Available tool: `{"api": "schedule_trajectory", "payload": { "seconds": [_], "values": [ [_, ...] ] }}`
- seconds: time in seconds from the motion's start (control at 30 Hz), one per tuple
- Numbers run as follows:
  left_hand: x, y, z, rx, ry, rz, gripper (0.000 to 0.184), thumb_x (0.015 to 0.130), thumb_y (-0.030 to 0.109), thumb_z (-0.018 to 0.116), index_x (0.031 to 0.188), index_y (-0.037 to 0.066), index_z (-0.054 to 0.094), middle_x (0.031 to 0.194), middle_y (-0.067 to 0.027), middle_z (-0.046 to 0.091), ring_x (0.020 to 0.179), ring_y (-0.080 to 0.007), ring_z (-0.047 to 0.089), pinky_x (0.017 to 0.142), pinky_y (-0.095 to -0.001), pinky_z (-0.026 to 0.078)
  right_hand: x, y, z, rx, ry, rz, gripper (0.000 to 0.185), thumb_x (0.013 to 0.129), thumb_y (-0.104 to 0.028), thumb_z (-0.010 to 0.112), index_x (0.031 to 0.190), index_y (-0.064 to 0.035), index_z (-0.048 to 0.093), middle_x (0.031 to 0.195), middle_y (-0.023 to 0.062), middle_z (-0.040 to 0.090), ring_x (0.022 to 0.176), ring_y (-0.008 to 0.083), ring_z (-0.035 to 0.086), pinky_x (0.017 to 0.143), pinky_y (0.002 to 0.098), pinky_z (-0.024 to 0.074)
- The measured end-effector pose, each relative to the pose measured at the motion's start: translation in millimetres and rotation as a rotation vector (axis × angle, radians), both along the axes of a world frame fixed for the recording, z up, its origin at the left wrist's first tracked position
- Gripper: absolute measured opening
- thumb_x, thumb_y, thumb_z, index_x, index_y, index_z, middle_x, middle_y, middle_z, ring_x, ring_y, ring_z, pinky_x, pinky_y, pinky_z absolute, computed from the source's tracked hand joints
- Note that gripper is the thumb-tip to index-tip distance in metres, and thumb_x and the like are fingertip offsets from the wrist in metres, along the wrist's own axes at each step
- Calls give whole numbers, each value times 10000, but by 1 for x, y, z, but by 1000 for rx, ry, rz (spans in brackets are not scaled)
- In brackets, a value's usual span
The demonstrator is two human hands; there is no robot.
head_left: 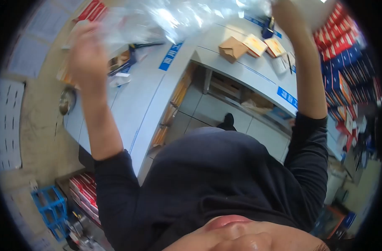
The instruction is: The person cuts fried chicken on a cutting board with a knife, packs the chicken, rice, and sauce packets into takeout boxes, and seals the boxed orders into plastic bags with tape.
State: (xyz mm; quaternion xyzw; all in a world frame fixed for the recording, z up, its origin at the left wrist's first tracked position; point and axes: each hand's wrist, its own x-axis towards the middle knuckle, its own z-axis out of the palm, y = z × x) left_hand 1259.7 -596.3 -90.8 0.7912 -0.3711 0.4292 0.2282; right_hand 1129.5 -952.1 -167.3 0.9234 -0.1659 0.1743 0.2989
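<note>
A crinkled, shiny stretch of clear plastic film (174, 19) spans the top of the view between my two raised hands. My left hand (88, 54) is closed on its left end, somewhat blurred. At the other end, my right hand (287, 16) grips the film near the top edge, where the frame partly cuts off the fingers. A blurred whitish thing (318, 12) shows beside my right hand; I cannot tell what it is. Both hands are held above the white worktable (136, 104).
On the table lie a brown cardboard box (233, 49), small yellow-and-white boxes (255, 45) and a dark tool (268, 28). Stacked red boxes (337, 25) and blue boxes (345, 62) rise at the right. A metal bowl (67, 101) sits at the left edge; below is a blue rack (51, 209).
</note>
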Motion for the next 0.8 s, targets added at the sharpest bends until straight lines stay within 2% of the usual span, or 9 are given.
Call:
{"api": "schedule_trajectory", "payload": {
  "seconds": [0.07, 0.13, 0.17, 0.23, 0.3, 0.4, 0.57, 0.73, 0.8],
  "values": [
    [-20, 5, -54, 16, -25, -113, 190, 844, 200, 524, 1017, 141, 573, 827, -121, 618, 723, -287, 594, 627, -389, 453, -24, 52, -31, -299, 253, -73, 293, 872, -277, 465, 1053, -63, 551, 993, 115, 562, 868, 253, 543, 765, 372, 468],
    [-41, 8, -183, 606, 411, -243, 164, 808, 158, 542, 960, 145, 602, 880, -122, 611, 800, -298, 579, 708, -398, 446, -46, 87, -80, -397, 553, -6, 350, 866, -322, 487, 1087, -60, 553, 1059, 114, 545, 917, 254, 510, 809, 374, 438],
    [-61, 20, -248, 972, 675, -334, 156, 790, 137, 551, 931, 147, 617, 906, -122, 608, 839, -303, 571, 748, -403, 442, -58, 92, -110, -149, 754, 169, 378, 835, -335, 524, 1105, -71, 552, 1107, 123, 519, 972, 266, 485, 844, 380, 416],
    [-104, 41, -308, 1095, 1037, -467, 153, 754, 95, 570, 873, 151, 646, 960, -122, 602, 916, -314, 556, 829, -413, 435, -72, 57, -148, 762, 1215, 551, 455, 774, -360, 598, 1141, -95, 549, 1202, 142, 468, 1082, 289, 435, 913, 393, 370],
    [-113, 30, -279, 605, 1257, -270, 187, 760, 286, 653, 834, 116, 626, 911, -121, 587, 970, -295, 534, 832, -417, 429, -59, 14, -142, 1212, 1042, 575, 550, 713, -385, 672, 1177, -118, 545, 1297, 160, 418, 1192, 313, 384, 982, 406, 325],
    [-109, -27, -224, 103, 1625, -183, 198, 805, 250, 637, 838, 60, 588, 760, -75, 609, 765, -188, 582, 686, -321, 459, 16, -30, -160, 901, 67, 246, 776, 645, -439, 713, 1302, -168, 402, 1308, 212, 366, 1202, 384, 370, 988, 457, 325],
    [-96, -114, -128, -140, 1657, -311, 127, 881, 96, 535, 978, 16, 553, 820, 2, 554, 698, -70, 503, 644, -212, 418, 99, -48, -163, 822, 315, -189, 916, 591, -460, 708, 1377, -258, 285, 1324, 187, 344, 1229, 346, 344, 984, 462, 316],
    [-77, -135, -66, -233, 1413, -221, 274, 879, 149, 557, 1131, 42, 545, 808, 14, 558, 660, -51, 484, 611, -194, 406, 100, -89, -146, 1256, 488, 25, 923, 563, -404, 697, 1375, -215, 302, 1274, 224, 427, 1182, 377, 417, 987, 429, 338],
    [-76, -149, -45, -261, 1414, -196, 256, 877, 137, 558, 1113, 35, 554, 771, 14, 551, 643, -50, 479, 598, -193, 409, 107, -129, -143, 1610, 295, 592, 867, 594, -271, 681, 1374, -197, 309, 1271, 168, 463, 1143, 270, 470, 952, 344, 370]
  ]
}}
